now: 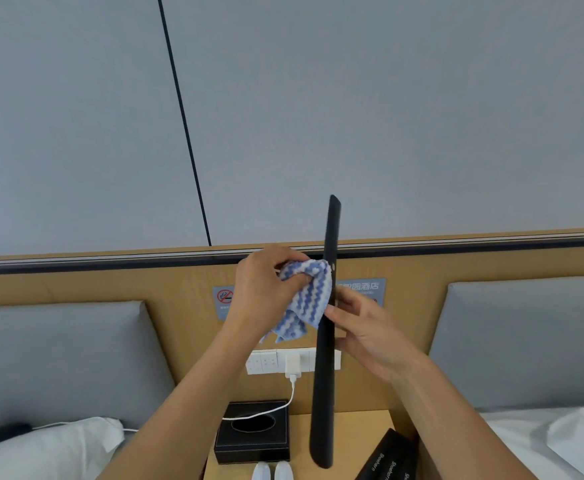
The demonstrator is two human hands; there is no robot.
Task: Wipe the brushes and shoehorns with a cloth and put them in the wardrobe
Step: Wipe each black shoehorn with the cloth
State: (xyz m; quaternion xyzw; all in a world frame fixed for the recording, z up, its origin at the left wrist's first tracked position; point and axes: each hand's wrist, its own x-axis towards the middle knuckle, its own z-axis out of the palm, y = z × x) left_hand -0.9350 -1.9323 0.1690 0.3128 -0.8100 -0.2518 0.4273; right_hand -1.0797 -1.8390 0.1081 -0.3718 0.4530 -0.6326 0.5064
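Note:
A long black shoehorn (325, 375) stands nearly upright in front of me, its wide end down over the nightstand. My right hand (363, 327) grips it around the middle from the right side. My left hand (262, 289) is closed on a blue-and-white zigzag cloth (304, 299), and the cloth is pressed against the shoehorn's left edge just above my right hand's fingers. A black box labelled "Shoehorn" (387, 459) lies on the nightstand at the lower right. No brush is in view.
A wooden nightstand (363, 431) sits between two beds with white pillows (41, 448). On it stand a black tissue box (252, 434) and two white objects (273, 471) at the front edge. A white charger (293, 366) is plugged into the wall sockets, cable trailing left.

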